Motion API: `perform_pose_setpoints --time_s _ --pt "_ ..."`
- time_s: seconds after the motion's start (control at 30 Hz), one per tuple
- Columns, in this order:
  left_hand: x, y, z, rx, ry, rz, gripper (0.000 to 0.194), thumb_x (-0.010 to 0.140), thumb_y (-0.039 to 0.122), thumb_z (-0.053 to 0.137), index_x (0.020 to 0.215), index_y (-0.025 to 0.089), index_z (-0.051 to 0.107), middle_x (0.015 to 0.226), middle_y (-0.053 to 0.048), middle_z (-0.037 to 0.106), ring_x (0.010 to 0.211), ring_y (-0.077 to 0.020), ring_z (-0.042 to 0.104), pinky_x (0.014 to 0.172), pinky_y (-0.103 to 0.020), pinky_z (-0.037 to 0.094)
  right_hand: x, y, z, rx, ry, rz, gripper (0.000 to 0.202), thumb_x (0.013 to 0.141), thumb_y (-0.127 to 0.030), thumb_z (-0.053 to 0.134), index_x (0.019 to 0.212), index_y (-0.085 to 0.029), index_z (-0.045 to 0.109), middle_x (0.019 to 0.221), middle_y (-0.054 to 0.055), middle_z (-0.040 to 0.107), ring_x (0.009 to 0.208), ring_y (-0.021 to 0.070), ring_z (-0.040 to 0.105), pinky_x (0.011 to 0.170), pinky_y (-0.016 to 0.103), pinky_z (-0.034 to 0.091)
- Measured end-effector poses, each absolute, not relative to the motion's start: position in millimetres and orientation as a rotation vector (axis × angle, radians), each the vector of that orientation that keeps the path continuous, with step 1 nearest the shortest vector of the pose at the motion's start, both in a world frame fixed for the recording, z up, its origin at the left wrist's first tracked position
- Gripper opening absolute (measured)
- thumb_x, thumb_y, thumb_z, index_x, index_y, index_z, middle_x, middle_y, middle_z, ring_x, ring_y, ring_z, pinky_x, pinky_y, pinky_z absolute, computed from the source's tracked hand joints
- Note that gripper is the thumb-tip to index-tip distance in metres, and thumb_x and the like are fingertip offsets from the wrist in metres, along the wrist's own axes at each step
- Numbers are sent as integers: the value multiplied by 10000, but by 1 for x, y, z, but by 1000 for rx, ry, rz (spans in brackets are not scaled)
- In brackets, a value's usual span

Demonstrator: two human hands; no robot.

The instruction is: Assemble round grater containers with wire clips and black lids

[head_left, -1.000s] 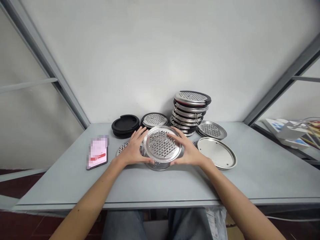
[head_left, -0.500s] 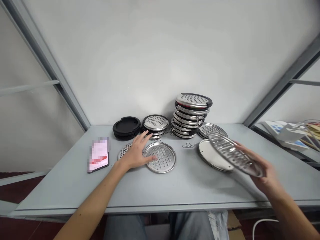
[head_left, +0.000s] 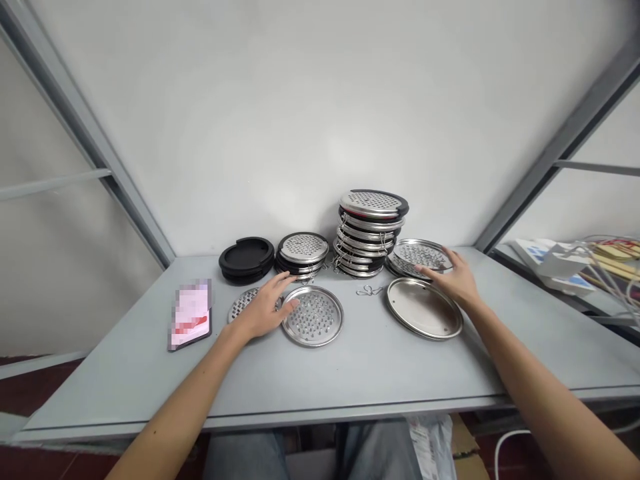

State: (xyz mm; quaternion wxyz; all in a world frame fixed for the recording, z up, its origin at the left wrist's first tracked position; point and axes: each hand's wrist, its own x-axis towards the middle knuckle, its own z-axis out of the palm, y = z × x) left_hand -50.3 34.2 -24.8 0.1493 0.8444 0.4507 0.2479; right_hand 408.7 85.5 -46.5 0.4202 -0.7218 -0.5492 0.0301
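Observation:
My right hand (head_left: 456, 280) is at the back right, its thumb and fingers on the near right edge of a round metal grater disc (head_left: 417, 253). This disc lies over other discs in a low pile. In front of that hand is a plain, shallow metal disc (head_left: 425, 310) with small holes near its rim. My left hand (head_left: 265, 307) is open, fingers spread, over a grater disc (head_left: 241, 303) that it partly covers. Its thumb reaches the rim of a second grater disc (head_left: 313, 319), which lies flat with raised teeth.
Behind stand a tall stack of clipped graters (head_left: 370, 233), a shorter grater stack (head_left: 303, 250) and black round holders (head_left: 247, 260). Loose wire clips (head_left: 369, 291) lie mid-table. A phone (head_left: 190, 317) lies at left. Boxes and cables (head_left: 565, 267) are beyond the right frame post.
My right hand has carried the tilted grater disc away from me and down onto the pile at the back right. My left hand stays near the same discs. The view has shifted slightly.

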Motion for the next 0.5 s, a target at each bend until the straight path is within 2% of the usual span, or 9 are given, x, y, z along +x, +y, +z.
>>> perform_pose_setpoints --time_s 0.17,0.33,0.43,0.5 --pt "-50 35 -22 2451 1289 695 516 937 501 426 1352 202 497 1449 -107 443 1326 -265 435 1123 -448 340 406 84 -50 -1831 -1295 228 893 675 -621 688 1388 -135 457 1420 209 447 1310 372 411 1087 460 314" --pt "-48 32 -20 2463 1288 697 481 939 496 423 1319 223 537 1420 -84 479 1295 -262 471 1106 -432 369 411 86 -53 -1832 -1316 254 887 702 -642 656 1404 -147 434 1424 204 450 1305 359 421 1084 432 323" --pt "-47 31 -19 2451 1292 672 483 942 504 417 1321 228 533 1423 -77 474 1296 -259 465 1112 -429 357 415 92 -59 -1891 -1372 290 973 674 -633 684 1428 -101 378 1462 224 391 1328 370 392 1091 439 322" --pt "-47 31 -20 2448 1293 660 489 944 508 412 1326 224 525 1426 -78 468 1301 -256 458 1116 -427 349 417 94 -63 -1895 -1406 248 988 622 -614 732 1390 -77 419 1393 231 470 1254 370 479 1033 433 395"
